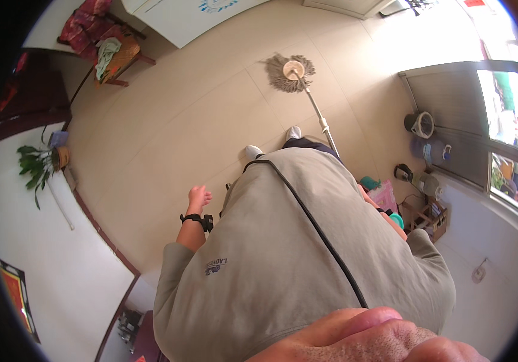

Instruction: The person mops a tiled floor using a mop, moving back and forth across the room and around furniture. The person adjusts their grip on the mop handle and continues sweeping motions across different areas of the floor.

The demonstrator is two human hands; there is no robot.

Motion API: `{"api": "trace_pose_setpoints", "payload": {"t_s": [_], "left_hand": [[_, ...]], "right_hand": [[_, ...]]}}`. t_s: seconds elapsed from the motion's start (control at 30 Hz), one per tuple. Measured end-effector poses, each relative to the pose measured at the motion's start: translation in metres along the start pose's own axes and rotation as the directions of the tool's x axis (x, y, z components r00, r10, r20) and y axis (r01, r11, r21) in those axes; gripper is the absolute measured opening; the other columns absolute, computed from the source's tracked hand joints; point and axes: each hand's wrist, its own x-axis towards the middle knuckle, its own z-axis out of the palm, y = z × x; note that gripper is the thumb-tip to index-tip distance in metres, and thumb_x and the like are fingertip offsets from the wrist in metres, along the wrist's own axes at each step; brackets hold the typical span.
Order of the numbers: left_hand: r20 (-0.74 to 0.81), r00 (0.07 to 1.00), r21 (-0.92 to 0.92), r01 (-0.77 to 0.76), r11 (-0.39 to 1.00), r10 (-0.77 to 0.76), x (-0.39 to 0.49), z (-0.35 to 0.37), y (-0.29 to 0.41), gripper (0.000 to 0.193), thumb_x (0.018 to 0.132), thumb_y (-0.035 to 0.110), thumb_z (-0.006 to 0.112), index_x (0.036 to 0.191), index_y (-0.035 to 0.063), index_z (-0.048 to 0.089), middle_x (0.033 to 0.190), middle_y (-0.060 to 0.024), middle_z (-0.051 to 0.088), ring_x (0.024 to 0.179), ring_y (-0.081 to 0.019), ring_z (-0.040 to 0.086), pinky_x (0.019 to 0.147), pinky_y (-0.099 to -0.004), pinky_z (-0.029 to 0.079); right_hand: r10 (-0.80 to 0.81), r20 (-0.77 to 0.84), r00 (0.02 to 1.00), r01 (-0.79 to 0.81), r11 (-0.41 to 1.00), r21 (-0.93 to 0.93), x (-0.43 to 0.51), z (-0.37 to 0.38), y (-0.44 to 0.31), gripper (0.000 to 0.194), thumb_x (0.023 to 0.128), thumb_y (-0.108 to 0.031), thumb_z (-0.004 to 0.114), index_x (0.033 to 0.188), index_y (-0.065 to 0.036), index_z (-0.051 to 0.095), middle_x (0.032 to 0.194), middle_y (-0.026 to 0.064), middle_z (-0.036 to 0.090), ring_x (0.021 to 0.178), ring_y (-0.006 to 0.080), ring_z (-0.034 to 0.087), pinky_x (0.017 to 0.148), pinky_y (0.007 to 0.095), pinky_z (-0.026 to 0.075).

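My left hand [199, 197] hangs at my left side above the tiled floor, fingers loosely spread and holding nothing. A dark strap with a small device [198, 220] circles that wrist. Of my right hand [366, 196] only an edge shows beside my shirt; its fingers are hidden behind my torso. A string mop [289, 72] lies with its grey strands spread on the floor ahead of my feet. Its metal handle [317, 106] slants back towards me and disappears behind my shirt, so whether my right hand grips it is hidden. A black cable [306, 212] runs down my front.
A wooden chair [125, 54] bearing cloths stands front left. A potted plant [60, 157] is by the left wall. Along the right are a bucket [423, 125], a large water bottle [435, 151], a pink cloth [383, 197] and a wooden crate [431, 221]. A white cabinet [182, 18] stands ahead.
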Motion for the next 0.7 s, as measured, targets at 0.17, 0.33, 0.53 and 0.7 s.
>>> {"api": "trace_pose_setpoints", "payload": {"t_s": [0.17, 0.33, 0.53, 0.7], "left_hand": [[-0.047, 0.999, -0.03, -0.005, 1.0, 0.003, 0.004, 0.012, 0.022, 0.031, 0.09, 0.025, 0.051, 0.111, 0.0012, 0.05, 0.083, -0.0122, 0.067, 0.065, -0.0207, 0.066, 0.053, -0.0313, 0.051], [-0.115, 0.993, -0.086, -0.013, 0.996, 0.003, -0.003, -0.006, 0.029, 0.029, 0.091, 0.024, 0.05, 0.11, 0.0017, 0.05, 0.085, -0.0124, 0.067, 0.066, -0.0216, 0.066, 0.054, -0.0317, 0.051], [-0.196, 0.975, 0.063, 0.116, 0.991, -0.101, -0.078, -0.07, -0.038, 0.03, 0.091, 0.024, 0.05, 0.109, 0.0012, 0.05, 0.088, -0.0137, 0.066, 0.07, -0.0232, 0.066, 0.057, -0.0339, 0.052], [-0.159, 0.985, 0.11, 0.087, 0.99, -0.069, -0.146, -0.07, -0.093, 0.031, 0.091, 0.025, 0.05, 0.109, 0.0004, 0.05, 0.088, -0.0142, 0.067, 0.072, -0.0233, 0.066, 0.058, -0.0342, 0.052]], "right_hand": [[0.214, -0.196, 0.957, -0.164, 0.957, 0.241, 0.059, 0.0, -0.003, 0.049, 0.09, -0.052, 0.053, 0.081, -0.004, 0.062, 0.062, 0.0083, 0.059, 0.05, 0.0219, 0.055, 0.047, 0.0371, 0.043], [0.475, 0.141, 0.869, -0.43, 0.582, 0.69, 0.133, -0.027, -0.003, 0.042, 0.091, -0.05, 0.051, 0.083, -0.008, 0.048, 0.057, 0.0041, 0.048, 0.044, 0.017, 0.046, 0.042, 0.0349, 0.04], [0.386, -0.034, 0.922, -0.274, 0.711, 0.648, 0.162, -0.055, -0.006, 0.05, 0.093, -0.047, 0.049, 0.098, 0.003, 0.05, 0.068, 0.0125, 0.053, 0.048, 0.0204, 0.049, 0.043, 0.0387, 0.043], [0.415, 0.04, 0.909, -0.363, 0.741, 0.565, 0.182, -0.119, -0.03, 0.029, 0.09, -0.031, 0.062, 0.083, -0.005, 0.05, 0.061, 0.0025, 0.048, 0.045, 0.013, 0.046, 0.04, 0.0292, 0.041]]}}
